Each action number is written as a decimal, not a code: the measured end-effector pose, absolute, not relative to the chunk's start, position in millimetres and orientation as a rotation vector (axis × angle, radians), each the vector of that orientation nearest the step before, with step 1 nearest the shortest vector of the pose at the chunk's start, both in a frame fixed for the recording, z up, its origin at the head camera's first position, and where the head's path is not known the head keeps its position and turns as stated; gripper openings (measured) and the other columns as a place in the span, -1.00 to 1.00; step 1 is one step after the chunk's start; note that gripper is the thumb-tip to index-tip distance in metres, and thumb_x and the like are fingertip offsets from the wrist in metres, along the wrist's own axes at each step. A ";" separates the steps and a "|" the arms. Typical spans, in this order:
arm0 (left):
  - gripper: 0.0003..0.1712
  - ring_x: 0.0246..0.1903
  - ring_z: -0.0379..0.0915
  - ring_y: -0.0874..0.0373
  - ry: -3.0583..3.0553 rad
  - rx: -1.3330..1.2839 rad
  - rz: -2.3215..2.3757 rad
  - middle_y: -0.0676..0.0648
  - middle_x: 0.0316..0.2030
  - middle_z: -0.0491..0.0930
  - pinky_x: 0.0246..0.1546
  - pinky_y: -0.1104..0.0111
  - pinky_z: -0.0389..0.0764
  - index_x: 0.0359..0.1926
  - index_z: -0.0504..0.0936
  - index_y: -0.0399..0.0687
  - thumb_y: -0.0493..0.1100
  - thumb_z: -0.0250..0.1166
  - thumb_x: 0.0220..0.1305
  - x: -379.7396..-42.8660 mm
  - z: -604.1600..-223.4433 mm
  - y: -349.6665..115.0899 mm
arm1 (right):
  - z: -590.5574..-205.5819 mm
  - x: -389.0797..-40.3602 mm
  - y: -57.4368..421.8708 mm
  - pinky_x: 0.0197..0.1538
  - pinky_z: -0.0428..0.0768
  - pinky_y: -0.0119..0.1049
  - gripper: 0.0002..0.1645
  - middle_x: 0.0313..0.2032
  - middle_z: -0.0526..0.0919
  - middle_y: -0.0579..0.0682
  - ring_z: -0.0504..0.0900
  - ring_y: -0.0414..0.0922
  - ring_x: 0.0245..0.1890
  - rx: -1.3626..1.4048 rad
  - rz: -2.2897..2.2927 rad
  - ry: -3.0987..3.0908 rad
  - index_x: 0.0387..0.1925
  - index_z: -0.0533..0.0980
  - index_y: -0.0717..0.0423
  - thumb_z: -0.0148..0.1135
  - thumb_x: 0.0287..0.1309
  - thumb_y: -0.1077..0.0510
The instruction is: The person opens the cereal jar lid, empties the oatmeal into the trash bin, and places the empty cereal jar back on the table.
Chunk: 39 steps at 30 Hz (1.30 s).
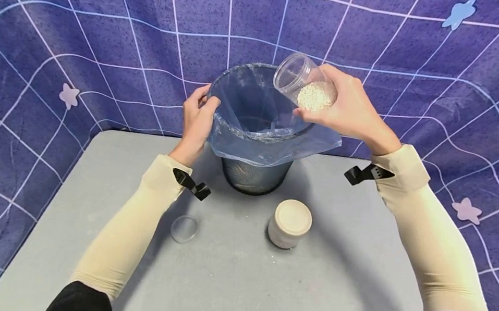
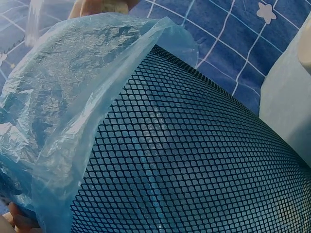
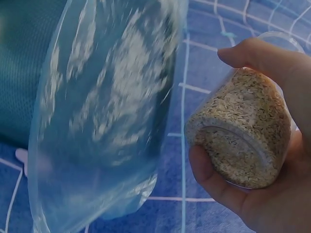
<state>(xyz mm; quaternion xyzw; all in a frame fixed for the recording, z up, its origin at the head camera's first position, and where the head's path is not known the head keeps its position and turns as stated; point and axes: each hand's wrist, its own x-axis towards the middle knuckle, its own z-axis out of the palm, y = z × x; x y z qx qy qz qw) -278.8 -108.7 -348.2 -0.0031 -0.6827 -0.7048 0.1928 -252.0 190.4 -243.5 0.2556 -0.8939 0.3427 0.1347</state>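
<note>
In the head view my right hand (image 1: 350, 106) grips a clear plastic jar (image 1: 292, 73), tilted with its open mouth toward the mesh trash can (image 1: 253, 177). Pale grains (image 1: 316, 96) lie in the lower part of the jar; the right wrist view shows these grains (image 3: 243, 121) heaped against its base. A thin blue trash bag (image 1: 255, 148) lines the can and folds out over the rim. My left hand (image 1: 198, 120) pinches the bag and rim on the left side, its thumb outside. In the left wrist view only a bit of the left fingers (image 2: 22, 221) shows.
A small jar with a cream lid (image 1: 293, 217) stands on the grey table (image 1: 232, 290) in front of the can. To its left lies a clear round lid (image 1: 184, 229). A purple gridded curtain (image 1: 150, 48) hangs close behind the can and along both sides.
</note>
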 end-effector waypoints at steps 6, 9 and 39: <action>-0.47 -0.18 0.47 0.24 -1.922 -0.023 -1.989 -0.06 -0.13 0.63 -0.06 0.42 0.42 0.26 0.66 -0.29 -0.31 0.15 0.29 -278.2 -350.0 -110.5 | -242.7 -263.8 190.0 -0.09 0.50 -0.30 -0.37 -0.08 0.72 0.00 0.59 -0.15 -0.13 0.736 0.965 -2.615 0.06 0.58 0.08 0.67 0.00 -0.01; -0.48 -0.19 0.47 0.24 -1.921 -0.018 -1.990 -0.03 -0.17 0.62 -0.07 0.42 0.41 0.25 0.67 -0.29 -0.31 0.14 0.29 -277.9 -349.4 -111.2 | -241.9 -269.6 188.9 -0.11 0.49 -0.29 -0.37 -0.12 0.71 0.01 0.58 -0.13 -0.15 0.762 0.928 -2.611 0.06 0.59 0.08 0.67 0.00 0.00; -0.50 -0.19 0.48 0.24 -1.876 -0.026 -2.042 -0.16 -0.11 0.64 -0.05 0.42 0.43 0.25 0.66 -0.31 -0.33 0.14 0.31 -280.3 -351.0 -110.4 | -229.2 -299.0 180.2 0.03 0.60 0.26 -0.24 0.07 0.74 0.16 0.66 0.17 -0.07 0.847 0.472 -2.765 0.21 0.55 0.08 0.69 0.00 0.02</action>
